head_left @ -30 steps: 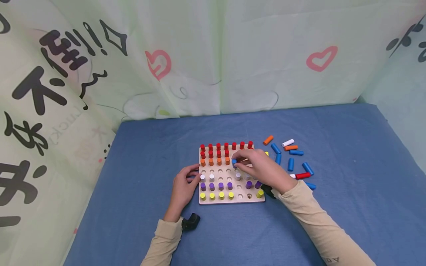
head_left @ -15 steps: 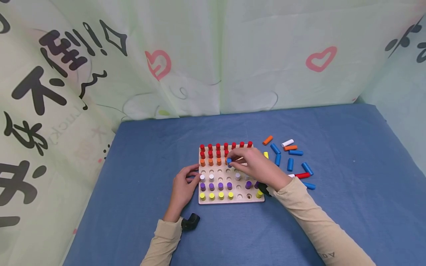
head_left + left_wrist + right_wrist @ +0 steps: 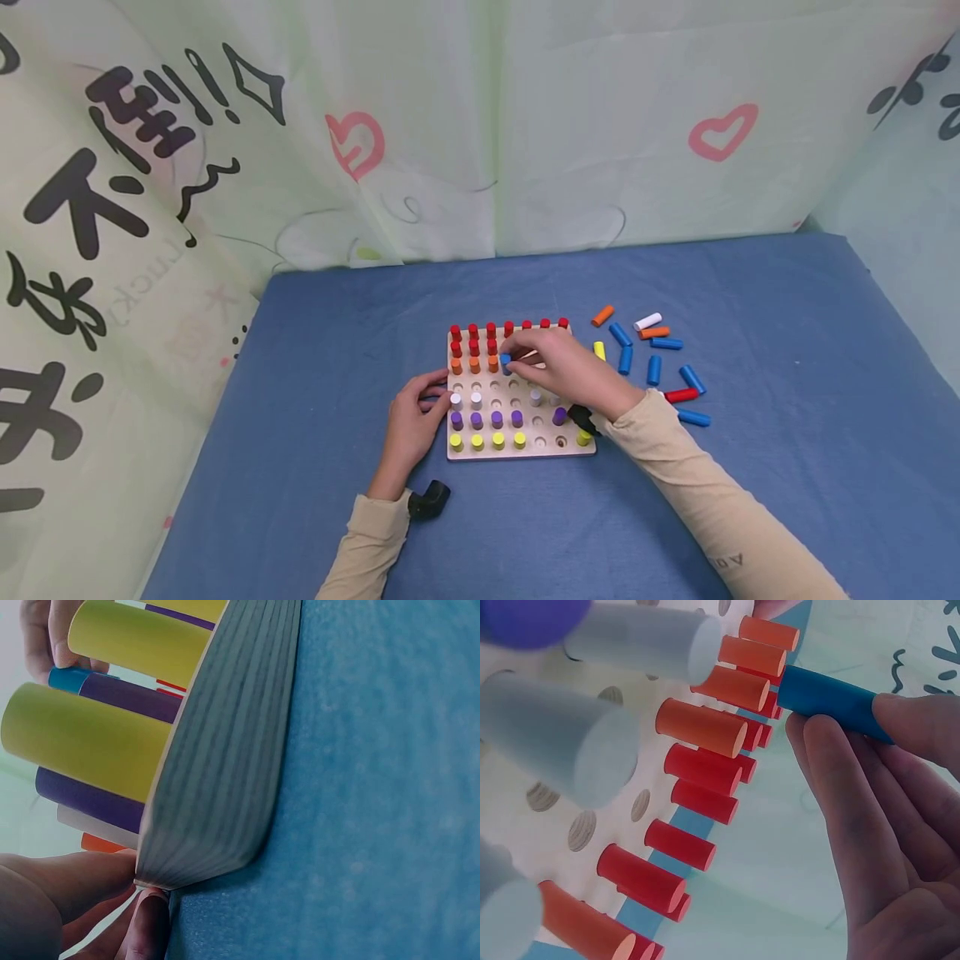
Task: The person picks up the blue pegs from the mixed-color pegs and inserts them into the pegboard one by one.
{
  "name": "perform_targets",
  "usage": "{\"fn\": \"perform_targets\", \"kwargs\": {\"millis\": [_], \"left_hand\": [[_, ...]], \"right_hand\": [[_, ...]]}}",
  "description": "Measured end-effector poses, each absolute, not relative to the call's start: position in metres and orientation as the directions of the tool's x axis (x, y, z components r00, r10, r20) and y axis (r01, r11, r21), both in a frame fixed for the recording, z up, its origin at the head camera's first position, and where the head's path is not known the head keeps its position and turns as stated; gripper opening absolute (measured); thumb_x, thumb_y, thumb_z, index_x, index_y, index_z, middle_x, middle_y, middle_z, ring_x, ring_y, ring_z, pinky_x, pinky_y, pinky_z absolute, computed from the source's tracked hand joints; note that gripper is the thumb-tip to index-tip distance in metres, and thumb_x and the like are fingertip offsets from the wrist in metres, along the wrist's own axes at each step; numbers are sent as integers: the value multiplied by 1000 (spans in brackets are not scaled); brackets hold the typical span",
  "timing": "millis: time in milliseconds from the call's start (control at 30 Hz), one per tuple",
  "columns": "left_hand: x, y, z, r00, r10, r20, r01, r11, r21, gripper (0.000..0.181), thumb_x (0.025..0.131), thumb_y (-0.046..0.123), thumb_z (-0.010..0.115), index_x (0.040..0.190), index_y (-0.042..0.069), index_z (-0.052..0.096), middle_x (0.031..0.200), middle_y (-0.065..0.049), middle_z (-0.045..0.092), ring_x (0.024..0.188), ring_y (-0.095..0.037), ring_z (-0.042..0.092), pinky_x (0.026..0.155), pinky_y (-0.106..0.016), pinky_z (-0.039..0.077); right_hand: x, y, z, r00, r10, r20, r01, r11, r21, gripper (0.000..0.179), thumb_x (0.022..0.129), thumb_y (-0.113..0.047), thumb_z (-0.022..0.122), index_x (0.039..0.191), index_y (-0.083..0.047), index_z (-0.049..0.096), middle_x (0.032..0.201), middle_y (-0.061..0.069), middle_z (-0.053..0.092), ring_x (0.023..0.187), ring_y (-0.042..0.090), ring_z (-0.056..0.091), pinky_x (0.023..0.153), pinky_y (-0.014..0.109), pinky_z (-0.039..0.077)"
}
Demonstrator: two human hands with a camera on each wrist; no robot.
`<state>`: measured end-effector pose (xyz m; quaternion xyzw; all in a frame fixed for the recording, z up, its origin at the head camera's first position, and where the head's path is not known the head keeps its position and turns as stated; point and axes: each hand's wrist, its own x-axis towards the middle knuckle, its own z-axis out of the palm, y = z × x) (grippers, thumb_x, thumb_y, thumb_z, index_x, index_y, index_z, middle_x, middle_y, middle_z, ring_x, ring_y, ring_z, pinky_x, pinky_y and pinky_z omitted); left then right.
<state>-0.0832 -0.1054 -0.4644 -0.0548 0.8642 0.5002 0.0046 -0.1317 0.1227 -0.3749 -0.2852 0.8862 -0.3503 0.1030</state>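
Observation:
A wooden pegboard lies on the blue cloth, with upright red, orange, white, purple and yellow pegs in rows. My left hand holds the board's left edge; in the left wrist view, thumb and fingers meet at its corner. Above the board, my right hand pinches a blue peg between thumb and fingertips. In the right wrist view this blue peg is tilted and raised, close to the orange pegs. Part of the board is hidden under the right hand.
Several loose blue pegs lie right of the board, among orange, white, red and yellow ones. Bare holes show in the board's middle row. A printed curtain hangs behind the table.
My right hand has moved left over the board with the blue peg in its fingers, along the orange row. The left hand has stayed at the board's edge.

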Motion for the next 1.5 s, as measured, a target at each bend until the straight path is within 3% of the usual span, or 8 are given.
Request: {"fn": "perform_targets", "kwargs": {"millis": [600,1000,1267,1500], "left_hand": [[-83,-106,-462,-995,-84,-59,-92,485,870,34,95,11,66,129,8,64,122,-11,64,101,-21,64,86,-39,57],[-83,-106,-463,-995,-83,-62,-95,487,868,34,95,12,66,129,9,65,121,-10,65,99,-21,64,85,-38,57],[-82,-106,-462,-995,-82,-60,-92,488,868,35,95,12,67,129,8,64,121,-11,65,100,-22,64,87,-39,57],[-81,-107,-462,-995,-74,-60,-89,488,868,35,95,12,67,130,8,64,121,-12,64,101,-23,64,88,-39,57]], "right_hand": [[-144,113,-379,-768,-640,-22,-450,563,-693,21,94,-10,68,114,-4,70,106,3,71,101,19,70,89,35,57],[-149,105,-381,-734,-679,-6,-498,544,-675,20,93,-12,70,112,-7,71,99,-1,71,82,8,64,76,25,55],[-152,97,-380,-703,-710,-28,-490,513,-704,20,94,-11,67,113,-4,70,102,3,72,90,13,68,82,28,57],[-155,91,-382,-678,-735,-27,-520,505,-689,22,95,-10,67,116,-6,70,103,3,72,87,14,67,77,24,56]]}}
